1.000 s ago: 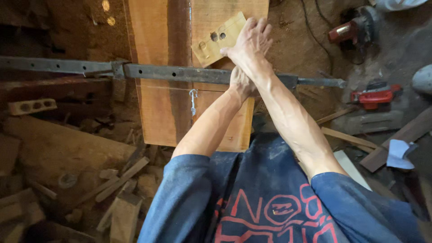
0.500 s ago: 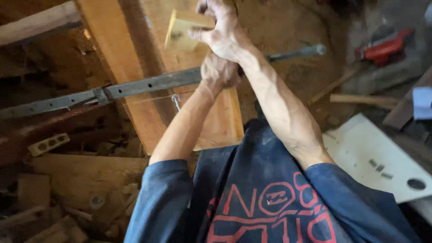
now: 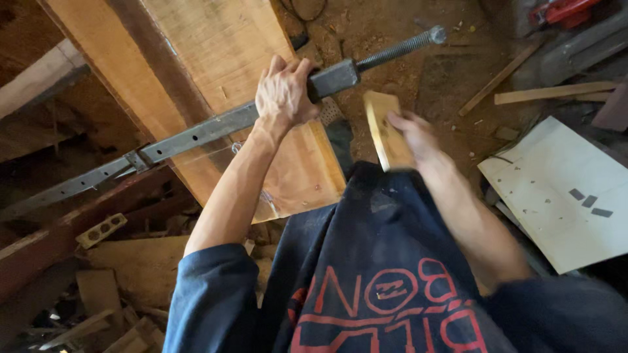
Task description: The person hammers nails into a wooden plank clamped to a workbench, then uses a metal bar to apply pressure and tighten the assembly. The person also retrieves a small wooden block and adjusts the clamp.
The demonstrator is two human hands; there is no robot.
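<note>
Steel bar clamp (image 3: 196,134) gripped by the left hand (image 3: 282,95), fingers curled tight over the top of it where it crosses the wide plank (image 3: 216,78). Just right of that plank, the right hand (image 3: 412,137), blurred, holds a small pale wooden block (image 3: 386,127) pinched on edge. Beyond the plank's end the clamp's threaded rod (image 3: 399,47) sticks out. Farther right, a white board (image 3: 562,189) lies on the dirt floor.

One long grey metal bar clamp (image 3: 196,134), one small pale wooden block (image 3: 387,131), two broad orange-brown wooden planks (image 3: 216,59), one white flat board (image 3: 562,189) at three o'clock.
</note>
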